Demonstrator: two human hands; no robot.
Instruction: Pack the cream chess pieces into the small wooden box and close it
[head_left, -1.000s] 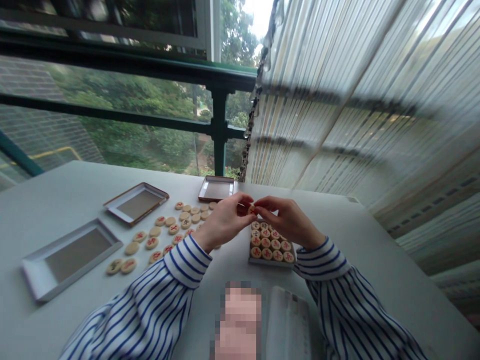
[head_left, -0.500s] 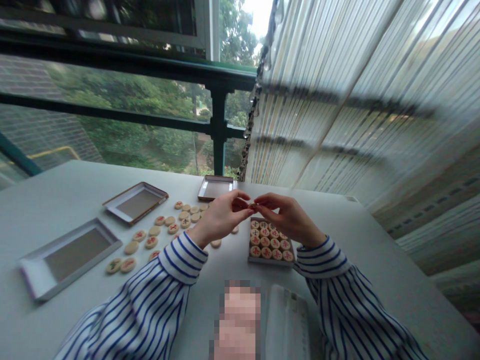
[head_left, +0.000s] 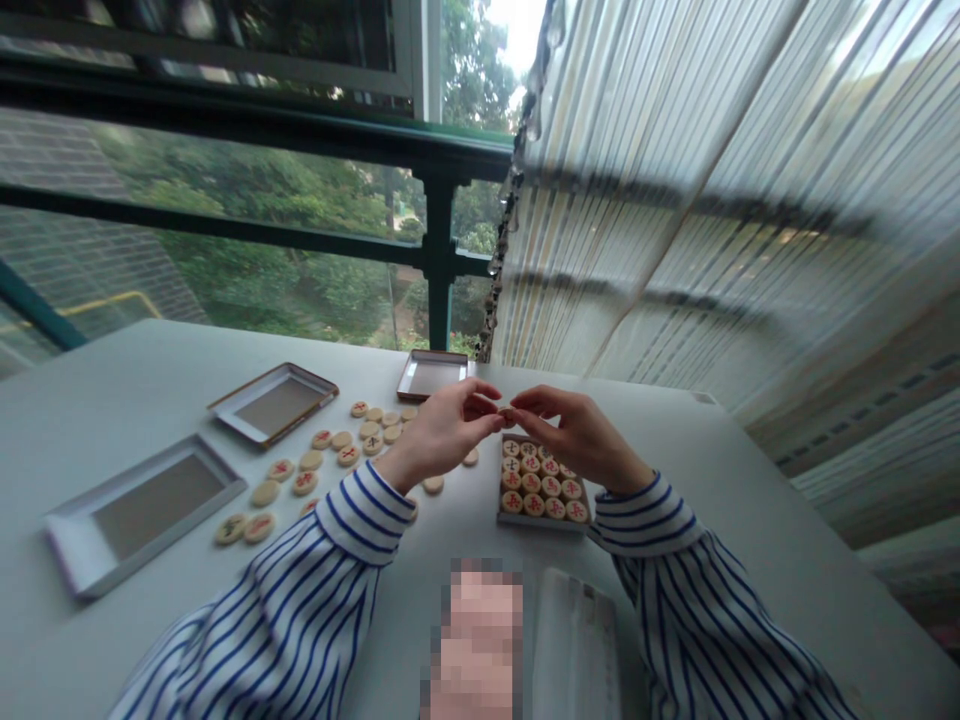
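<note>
Between the fingertips of my left hand (head_left: 450, 425) and my right hand (head_left: 581, 432), a small round Chinese chess piece (head_left: 505, 411) is pinched. Both hands are closed on it, and its marking is too small to read. Just below sits a shallow box (head_left: 540, 522) with rows of round wooden pieces, marked in red and dark characters. My right hand covers the box's far right corner. Loose chess pieces (head_left: 304, 483) lie scattered on the table left of my left hand, some face up, others blank side up. My left hand and sleeve hide some of them.
Three shallow trays stand at the left and back: a grey one (head_left: 217, 503), a brown-edged one (head_left: 330, 392) and a small one (head_left: 403, 385). A clear plastic case (head_left: 574, 640) lies near the front. A string curtain (head_left: 637, 250) hangs beyond the white table (head_left: 675, 430).
The chess piece between my fingers has turned slightly, showing a paler side. My hands stay in nearly the same place, and the view has shifted a little.
</note>
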